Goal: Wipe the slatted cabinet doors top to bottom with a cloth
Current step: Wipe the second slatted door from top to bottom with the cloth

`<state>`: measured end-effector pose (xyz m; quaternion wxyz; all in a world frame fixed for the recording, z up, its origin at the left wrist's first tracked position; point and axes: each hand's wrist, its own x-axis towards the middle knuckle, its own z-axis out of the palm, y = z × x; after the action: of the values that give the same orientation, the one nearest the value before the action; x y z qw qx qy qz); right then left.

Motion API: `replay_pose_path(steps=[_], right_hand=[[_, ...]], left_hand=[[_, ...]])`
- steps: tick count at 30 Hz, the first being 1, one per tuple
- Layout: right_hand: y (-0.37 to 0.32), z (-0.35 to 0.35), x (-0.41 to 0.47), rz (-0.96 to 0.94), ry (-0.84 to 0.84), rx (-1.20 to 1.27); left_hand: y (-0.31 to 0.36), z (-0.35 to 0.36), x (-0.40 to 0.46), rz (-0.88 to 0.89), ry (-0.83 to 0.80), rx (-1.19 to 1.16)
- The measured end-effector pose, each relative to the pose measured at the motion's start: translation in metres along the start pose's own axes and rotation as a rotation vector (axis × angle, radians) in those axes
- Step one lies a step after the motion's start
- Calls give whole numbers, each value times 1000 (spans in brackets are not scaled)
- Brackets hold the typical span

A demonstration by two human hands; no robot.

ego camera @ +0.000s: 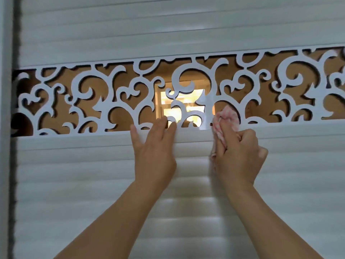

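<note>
A white slatted cabinet door (93, 174) fills the view, with horizontal slats above and below a band of white scrollwork (119, 98) over a mirrored brown backing. My left hand (155, 146) lies flat on the slats just under the band, fingers spread, fingertips touching the scrollwork's lower edge. My right hand (237, 157) is closed on a pink and white cloth (226, 118), which is pressed into a cut-out of the scrollwork at the band's lower edge, to the right of my left hand.
A grey vertical frame post (6, 128) with a dark gap beside it runs down the left edge. The mirrored backing reflects a bright lit window (168, 101) behind the middle of the scrollwork. Slats continue to the right edge and downward.
</note>
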<state>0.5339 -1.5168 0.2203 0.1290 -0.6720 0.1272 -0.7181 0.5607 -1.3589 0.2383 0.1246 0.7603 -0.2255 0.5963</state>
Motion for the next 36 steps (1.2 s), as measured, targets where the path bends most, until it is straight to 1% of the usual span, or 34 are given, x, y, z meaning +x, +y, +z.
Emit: replay_pose_path(steps=[2, 5, 9, 14, 19, 25, 30, 36], right_hand=[[-6, 1, -6, -15, 7, -14], [-23, 2, -18, -52, -21, 0], [-52, 10, -36, -157, -58, -11], [-98, 26, -61, -285, -24, -20], [-142, 40, -75, -334, -44, -14], [-187, 54, -91, -385, -82, -10], [-220, 65, -107, -429, -125, 51], [-265, 81, -123, -530, -183, -25]], left_hand=[[-8, 4, -22, -45, 6, 11], [-24, 3, -49, -54, 0, 22], [-48, -4, -69, -94, -45, 40], [-89, -18, -87, -165, -56, 51], [-126, -26, -106, -199, -38, 46], [-162, -23, -135, -250, -55, 57], [-186, -26, -151, -262, -61, 64], [-208, -37, -159, -291, -52, 72]])
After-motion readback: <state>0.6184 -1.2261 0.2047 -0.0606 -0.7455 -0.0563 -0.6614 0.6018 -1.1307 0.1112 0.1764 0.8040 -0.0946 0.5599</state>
